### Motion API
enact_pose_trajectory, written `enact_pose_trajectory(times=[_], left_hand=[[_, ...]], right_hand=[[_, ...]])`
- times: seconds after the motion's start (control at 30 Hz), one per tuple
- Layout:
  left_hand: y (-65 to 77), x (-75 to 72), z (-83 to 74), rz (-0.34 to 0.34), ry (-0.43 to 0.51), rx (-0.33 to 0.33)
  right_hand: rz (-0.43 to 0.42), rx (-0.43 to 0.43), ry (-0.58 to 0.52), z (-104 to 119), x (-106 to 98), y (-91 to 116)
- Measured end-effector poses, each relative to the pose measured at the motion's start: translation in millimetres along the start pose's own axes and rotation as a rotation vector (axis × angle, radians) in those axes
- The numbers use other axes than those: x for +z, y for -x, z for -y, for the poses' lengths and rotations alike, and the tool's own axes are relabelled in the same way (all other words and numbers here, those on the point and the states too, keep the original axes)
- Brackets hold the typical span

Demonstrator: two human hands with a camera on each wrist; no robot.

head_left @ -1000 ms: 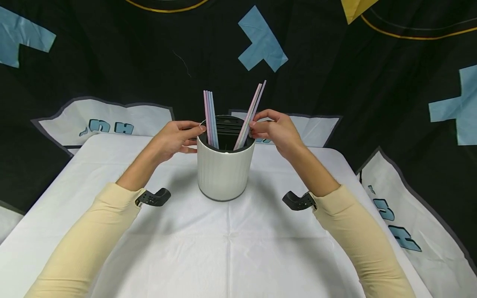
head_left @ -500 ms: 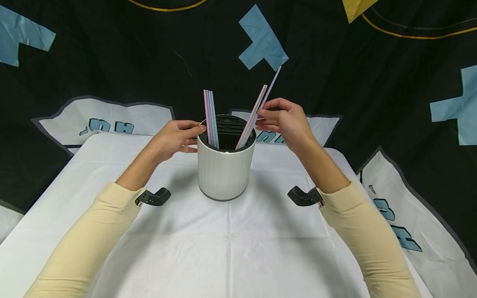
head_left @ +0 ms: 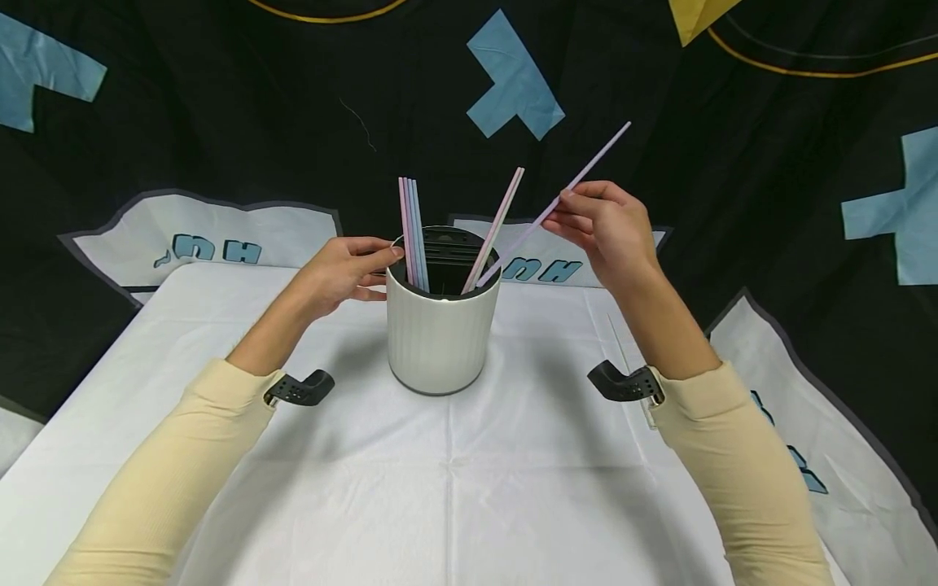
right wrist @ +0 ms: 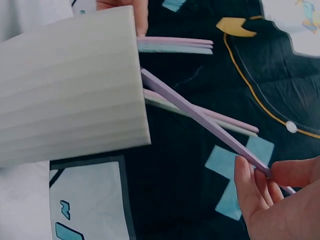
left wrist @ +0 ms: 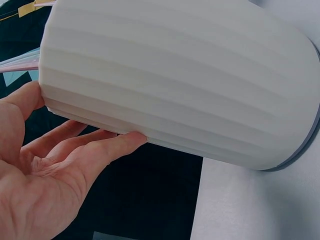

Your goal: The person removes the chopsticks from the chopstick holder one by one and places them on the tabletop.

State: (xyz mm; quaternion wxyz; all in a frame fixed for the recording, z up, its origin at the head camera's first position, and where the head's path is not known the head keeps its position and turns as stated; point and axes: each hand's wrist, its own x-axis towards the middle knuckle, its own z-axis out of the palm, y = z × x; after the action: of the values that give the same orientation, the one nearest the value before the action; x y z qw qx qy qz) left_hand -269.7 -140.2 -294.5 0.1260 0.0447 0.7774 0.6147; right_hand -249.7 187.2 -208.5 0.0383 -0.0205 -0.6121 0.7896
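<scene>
A white ribbed cylindrical holder (head_left: 440,342) with a dark slotted insert (head_left: 447,252) stands upright on the table. My left hand (head_left: 330,273) steadies it from the left, thumb by the rim and fingers touching the wall. My right hand (head_left: 608,228), to the right of the holder, pinches a purple chopstick (head_left: 586,167) between thumb and fingers. The chopstick slants steeply, its lower end still inside the holder's right rim. Two pink and pale chopsticks (head_left: 494,228) lean right in the holder. Several pink and blue chopsticks (head_left: 414,232) stand at its left side.
A white cloth (head_left: 447,488) covers the table. Behind hangs a black fabric backdrop (head_left: 256,106) with blue and yellow shapes. A slim pale thing (head_left: 649,417) lies partly behind the right wrist, too faint to identify.
My right hand has moved right and slightly up with the purple chopstick, tilting it away from the two beside it. My left hand and the holder have stayed put.
</scene>
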Motion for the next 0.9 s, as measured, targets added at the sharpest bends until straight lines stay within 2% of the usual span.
enact_pose_trajectory(times=[0.17, 0.4, 0.67, 0.9], left_hand=[[0.9, -0.3, 0.4, 0.003, -0.01, -0.001], [0.5, -0.2, 0.4, 0.002, -0.011, 0.005], [-0.4, -0.5, 1.2, -0.002, -0.006, 0.004], [0.5, -0.8, -0.3, 0.003, -0.003, 0.0]], right_hand=[[-0.052, 0.025, -0.077, 10.1, -18.5, 1.2], [-0.094, 0.057, -0.084, 9.6, -51.2, -1.8], [-0.131, 0.076, 0.081, -6.7, -95.6, -9.2], [-0.161, 0.175, 0.182, -27.6, -134.9, -20.7]])
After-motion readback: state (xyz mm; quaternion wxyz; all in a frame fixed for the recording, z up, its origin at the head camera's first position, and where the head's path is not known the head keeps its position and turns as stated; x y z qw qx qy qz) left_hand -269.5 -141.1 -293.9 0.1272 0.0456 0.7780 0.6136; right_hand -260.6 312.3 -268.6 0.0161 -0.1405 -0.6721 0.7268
